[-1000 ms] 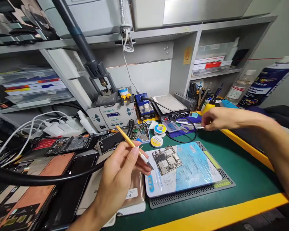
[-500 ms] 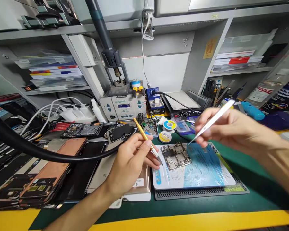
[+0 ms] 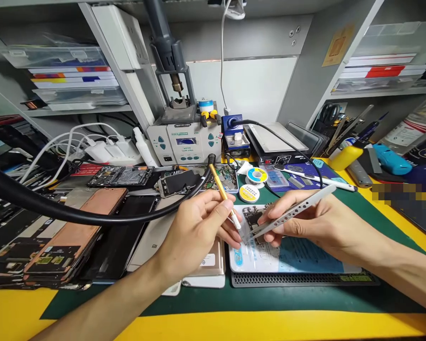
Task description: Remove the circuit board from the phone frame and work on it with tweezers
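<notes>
1. At the far left, phone parts [image 3: 92, 213] are laid on the desk [image 3: 184, 327], away from both hands.
2. The gold pen-like tool [image 3: 218, 183] is held by the left hand [image 3: 202, 227], the fingers clamped around it; its blurred tip is brought near the board's left side.
3. The circuit board [image 3: 252, 220] is rested on the blue-and-white pad [image 3: 305, 261], partly hidden by the right hand [image 3: 310, 225]. It appears already set out; whether any work on it is finished cannot be told.
4. The tweezers [image 3: 294, 210] are clamped in the right fingers, points near the gold tool's tip. Both tools are readied; the close work seems largely left.
</notes>
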`<state>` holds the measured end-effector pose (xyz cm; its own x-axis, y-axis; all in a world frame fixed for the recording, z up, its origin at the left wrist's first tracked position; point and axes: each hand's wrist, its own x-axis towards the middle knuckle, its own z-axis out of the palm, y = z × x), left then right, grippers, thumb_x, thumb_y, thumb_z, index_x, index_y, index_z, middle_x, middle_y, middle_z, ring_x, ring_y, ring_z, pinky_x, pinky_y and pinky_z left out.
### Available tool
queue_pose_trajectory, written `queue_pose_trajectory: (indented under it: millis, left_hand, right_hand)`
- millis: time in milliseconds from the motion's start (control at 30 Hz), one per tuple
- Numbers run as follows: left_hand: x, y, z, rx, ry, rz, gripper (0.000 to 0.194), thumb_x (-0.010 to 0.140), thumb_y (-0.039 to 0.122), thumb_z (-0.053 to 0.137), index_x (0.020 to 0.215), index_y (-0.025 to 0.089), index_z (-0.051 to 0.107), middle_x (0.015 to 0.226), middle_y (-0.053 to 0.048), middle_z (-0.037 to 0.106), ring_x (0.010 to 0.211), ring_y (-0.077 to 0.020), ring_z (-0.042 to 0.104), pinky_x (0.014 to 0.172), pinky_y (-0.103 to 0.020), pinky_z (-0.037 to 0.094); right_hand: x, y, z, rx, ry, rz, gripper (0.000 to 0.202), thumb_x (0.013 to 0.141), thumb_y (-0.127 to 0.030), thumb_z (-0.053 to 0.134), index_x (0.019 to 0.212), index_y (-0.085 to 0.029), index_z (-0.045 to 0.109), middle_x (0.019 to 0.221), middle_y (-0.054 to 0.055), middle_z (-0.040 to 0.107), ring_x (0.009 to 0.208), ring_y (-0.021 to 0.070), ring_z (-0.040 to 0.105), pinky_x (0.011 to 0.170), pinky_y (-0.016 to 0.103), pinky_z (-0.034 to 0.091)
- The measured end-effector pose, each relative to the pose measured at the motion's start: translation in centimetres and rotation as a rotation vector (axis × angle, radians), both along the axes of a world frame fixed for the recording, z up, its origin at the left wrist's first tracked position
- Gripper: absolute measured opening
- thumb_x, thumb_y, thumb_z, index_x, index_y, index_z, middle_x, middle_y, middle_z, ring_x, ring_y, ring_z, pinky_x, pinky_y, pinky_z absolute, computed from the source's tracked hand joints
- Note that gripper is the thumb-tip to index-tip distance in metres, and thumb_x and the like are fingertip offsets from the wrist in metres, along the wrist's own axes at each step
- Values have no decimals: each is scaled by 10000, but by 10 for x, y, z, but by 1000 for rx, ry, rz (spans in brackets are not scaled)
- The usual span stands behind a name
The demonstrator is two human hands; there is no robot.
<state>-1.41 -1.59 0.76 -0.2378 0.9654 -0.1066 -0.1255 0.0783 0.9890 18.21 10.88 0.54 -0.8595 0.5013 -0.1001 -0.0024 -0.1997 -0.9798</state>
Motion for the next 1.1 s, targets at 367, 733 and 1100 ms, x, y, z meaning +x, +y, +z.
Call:
queue_pose_trajectory:
  millis: [367,733,1100]
  left_hand:
    - [0,-1,2,-13,-66,-16,172,953,323,604,934,153,631,765,-25,701,570,-160,704,557,-298,643]
    - [-1,-1,4,-32,-149,27,183,972,296,602,1012,122,643,782,-31,700,563,-162,704,561,-297,640]
    - [-12,7,7,-73,-425,229,127,988,135,512,958,100,630,858,-53,678,674,-163,743,516,-235,639]
  right_hand:
    - [-2,-3,-2,-23,-7,16,73,805,-239,852,852,-225,798,944,95,814,672,178,741,673,297,632]
    - [2,-1,-2,-13,47,45,70,840,-209,817,896,-199,777,933,74,791,658,150,711,642,272,608]
    - [19,23,19,115,29,-39,68,866,-252,775,908,-207,806,670,50,711,619,163,676,570,233,554]
